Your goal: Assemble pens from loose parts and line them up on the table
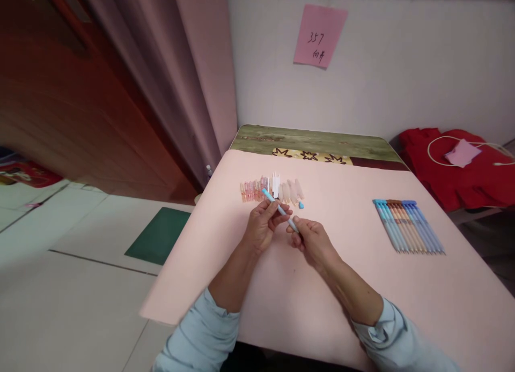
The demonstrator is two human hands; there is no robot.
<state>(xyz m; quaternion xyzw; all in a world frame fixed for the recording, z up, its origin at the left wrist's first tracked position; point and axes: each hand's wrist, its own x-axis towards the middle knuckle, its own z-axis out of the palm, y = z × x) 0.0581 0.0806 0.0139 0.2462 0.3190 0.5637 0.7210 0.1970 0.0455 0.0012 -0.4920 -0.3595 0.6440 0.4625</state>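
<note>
Between both hands I hold a light blue pen (284, 211), tilted with its bright blue end up and to the left. My left hand (262, 224) is closed around its middle, thumb on top. My right hand (313, 239) pinches the lower right end. Just beyond the hands lies a small bright blue piece (301, 205). Behind them, a row of pinkish patterned tubes (251, 191), several thin white sticks (276, 183) and several pale translucent barrels (290, 191) lie side by side.
On the right of the pink-covered table (346, 302) lies a neat row of pens (408, 227) with blue and brown ends. A red cloth-covered seat (426, 173) stands beyond the right edge. A green mat (159, 235) lies on the floor at left.
</note>
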